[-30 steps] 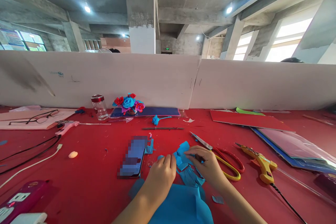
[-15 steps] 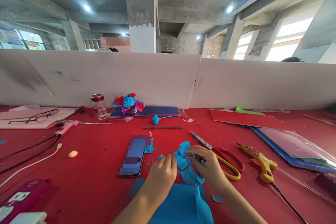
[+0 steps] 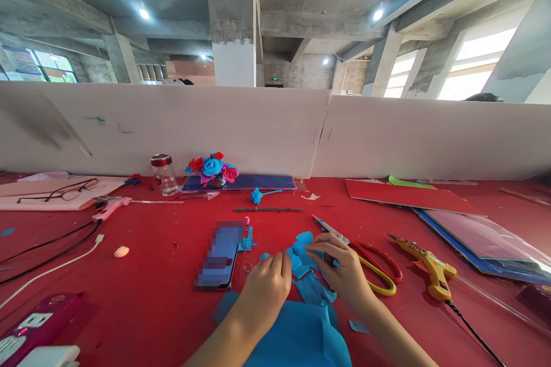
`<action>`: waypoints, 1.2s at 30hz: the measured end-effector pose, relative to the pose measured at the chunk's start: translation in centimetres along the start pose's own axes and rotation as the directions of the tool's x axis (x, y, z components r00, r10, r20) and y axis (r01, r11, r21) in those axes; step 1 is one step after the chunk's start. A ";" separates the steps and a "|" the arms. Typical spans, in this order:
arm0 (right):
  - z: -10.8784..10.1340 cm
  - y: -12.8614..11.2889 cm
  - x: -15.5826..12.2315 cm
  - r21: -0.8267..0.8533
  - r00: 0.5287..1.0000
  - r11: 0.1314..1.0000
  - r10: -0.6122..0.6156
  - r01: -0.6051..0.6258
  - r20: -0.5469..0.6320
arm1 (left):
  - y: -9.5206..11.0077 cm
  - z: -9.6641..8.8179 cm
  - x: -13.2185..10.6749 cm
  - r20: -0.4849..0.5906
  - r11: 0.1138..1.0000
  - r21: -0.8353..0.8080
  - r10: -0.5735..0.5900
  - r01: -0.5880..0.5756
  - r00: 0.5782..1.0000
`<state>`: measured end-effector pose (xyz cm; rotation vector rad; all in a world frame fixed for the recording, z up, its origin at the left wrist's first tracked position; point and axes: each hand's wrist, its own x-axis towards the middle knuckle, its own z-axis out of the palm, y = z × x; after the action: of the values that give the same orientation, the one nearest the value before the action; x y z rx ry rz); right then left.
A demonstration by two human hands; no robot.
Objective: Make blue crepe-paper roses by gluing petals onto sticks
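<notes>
Pinching now: the right hand (image 3: 342, 269) has thumb and fingertips closed narrow on one of the blue scraps (image 3: 303, 249), lifting its edge just off the table (image 3: 150, 275). That tight grip looks suited to thin, floppy paper, which a wider hold would crumple. The left hand (image 3: 264, 284) sits loosely curled, fingertips down at the near-left edge of the pile, apparently steadying it; whether it actually grips a piece, I cannot tell. So the scraps lie between the two hands, touching both, with the bigger blue sheet (image 3: 297, 338) spread under the wrists, close to the body. Scissors (image 3: 374, 266) rest just beside the right hand, blades pointing away, handles nearest the fingers. A yellow glue gun (image 3: 430, 266) lies further right, well apart. A phone (image 3: 219, 255) lies flat near the left hand, not touching it. Far back, paper flowers (image 3: 212, 167) stand by a jar (image 3: 163, 174).
</notes>
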<state>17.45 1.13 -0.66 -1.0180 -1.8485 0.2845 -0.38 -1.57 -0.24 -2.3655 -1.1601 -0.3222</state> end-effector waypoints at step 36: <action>-1.0 1.7 -0.2 -0.324 0.962 0.906 -0.252 0.273 0.107 | -0.5 0.5 0.3 0.131 0.831 -0.482 -0.246 0.279 0.960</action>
<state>19.19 1.81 -1.25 -0.9757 -2.1116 -0.1709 -0.57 -0.80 -0.39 -2.6561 -1.5971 -0.7233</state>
